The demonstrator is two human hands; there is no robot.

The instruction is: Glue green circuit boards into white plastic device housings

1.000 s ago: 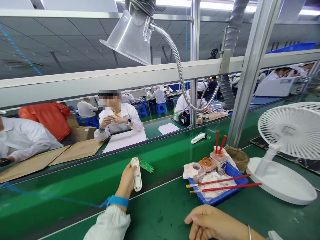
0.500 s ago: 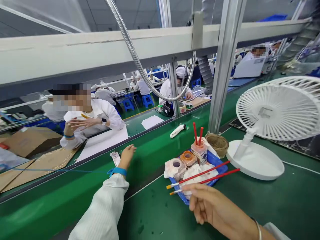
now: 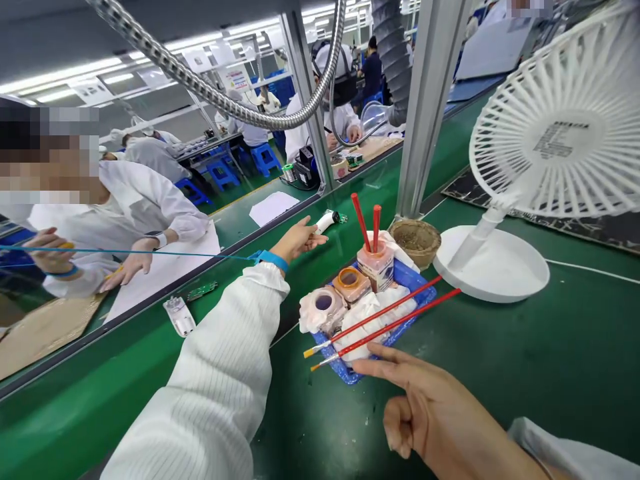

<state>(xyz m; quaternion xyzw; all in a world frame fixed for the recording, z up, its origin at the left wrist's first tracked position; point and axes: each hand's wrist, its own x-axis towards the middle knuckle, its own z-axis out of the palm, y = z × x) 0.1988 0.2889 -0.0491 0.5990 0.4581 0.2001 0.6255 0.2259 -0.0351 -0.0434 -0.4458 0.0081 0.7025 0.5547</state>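
Note:
My left hand (image 3: 300, 243), a blue band at its wrist, reaches over the green belt with fingers apart. Its fingertips are at the near end of a white handheld device (image 3: 328, 221) with a small green circuit board at its far end; I cannot tell whether they touch. My right hand (image 3: 425, 393) has two fingers stretched towards the blue tray (image 3: 350, 377) and the others curled, holding nothing. Two red-handled paintbrushes (image 3: 395, 325) lie across the tray, over crumpled white tissue (image 3: 367, 310). Jars (image 3: 353, 283) stand in it, one holding red sticks (image 3: 376, 227).
A white fan (image 3: 493, 263) and a brown bowl (image 3: 416, 241) stand behind the tray. On the belt at left lie a white casing (image 3: 179, 316) and a green circuit board (image 3: 203, 291). A co-worker (image 3: 135, 200) sits across; metal posts (image 3: 425, 120) and a flexible hose (image 3: 225, 100) obstruct above.
My left hand has moved right along the belt, from beside the white casing to the white device. The right hand's fingers have spread apart at the brushes. The view has shifted.

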